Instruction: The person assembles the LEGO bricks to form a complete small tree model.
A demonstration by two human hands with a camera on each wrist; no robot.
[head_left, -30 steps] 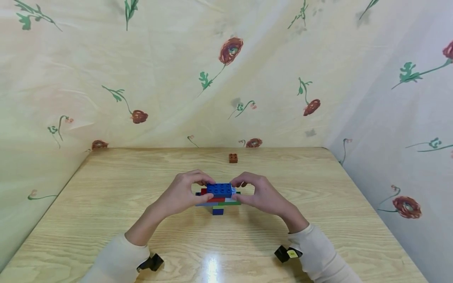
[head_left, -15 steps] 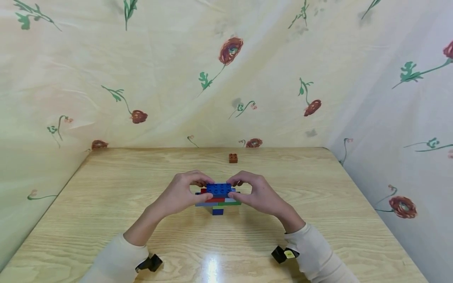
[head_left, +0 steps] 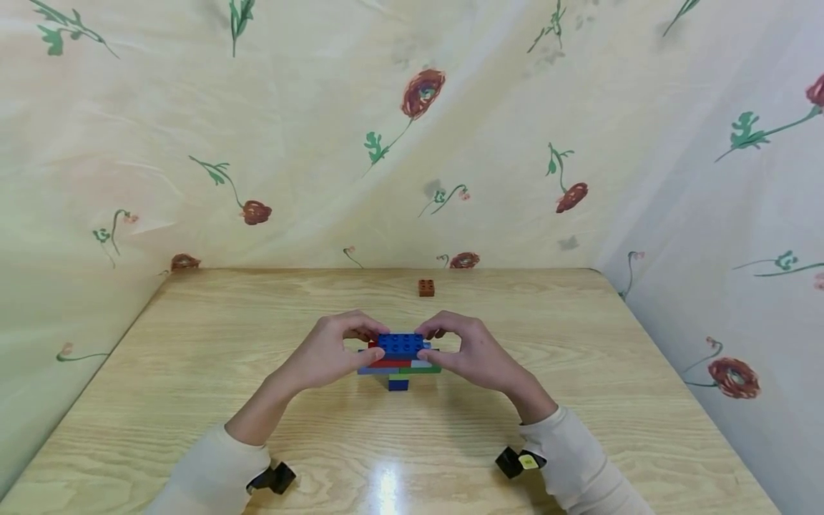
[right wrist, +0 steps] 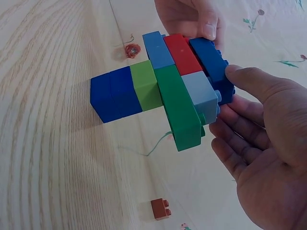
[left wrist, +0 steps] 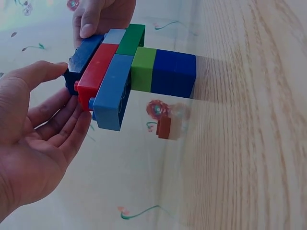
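A dark blue toy building brick (head_left: 400, 346) with studs lies on top of a stack of bricks in the middle of the table. My left hand (head_left: 326, 350) pinches its left end between thumb and fingers, and my right hand (head_left: 475, 352) does the same at the right end. Directly under it come a red brick (left wrist: 98, 67) and a light grey-blue brick (right wrist: 199, 91). A medium blue brick (left wrist: 113, 91) and a green brick (right wrist: 178, 105) form the layer below. The stack's narrow foot is a lime green brick (right wrist: 146, 85) over dark blue bricks (right wrist: 115, 94).
A small brown brick (head_left: 426, 287) stands alone near the back edge of the wooden table (head_left: 225, 307). Behind and beside the table hangs a flowered cloth (head_left: 309, 143). Each sleeve carries a black wrist device, one at the left (head_left: 273, 478) and one at the right (head_left: 518, 461).
My right hand has shifted slightly left, its thumb now on the dark blue brick's right end. My left hand stays almost in place; the stack looks the same.
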